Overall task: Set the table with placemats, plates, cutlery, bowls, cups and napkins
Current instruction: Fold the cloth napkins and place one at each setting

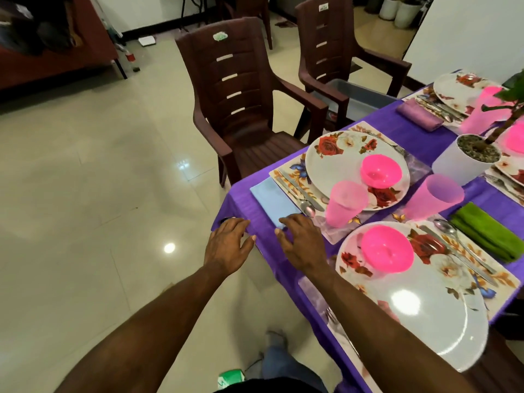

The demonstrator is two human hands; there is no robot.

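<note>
A folded light blue napkin (pixel 271 198) lies flat on the purple tablecloth (pixel 416 141) near the table's corner, left of a floral placemat (pixel 295 173). My right hand (pixel 302 243) rests with straight fingers on the napkin's near end. My left hand (pixel 229 244) lies spread on the cloth at the corner, holding nothing. On that placemat sit a flowered plate (pixel 337 163) with a pink bowl (pixel 380 170), a knife and spoon (pixel 301 192) and a pink cup (pixel 344 204). The nearest setting has a plate (pixel 433 316), bowl (pixel 387 248), cutlery and a green napkin (pixel 489 231).
Two brown plastic chairs (pixel 241 95) stand at the table's left side, one holding a grey tub (pixel 358 96). A white plant pot (pixel 465 158) sits mid-table beside another pink cup (pixel 432 197). A purple napkin (pixel 419 114) lies by the far setting. Tiled floor spreads left.
</note>
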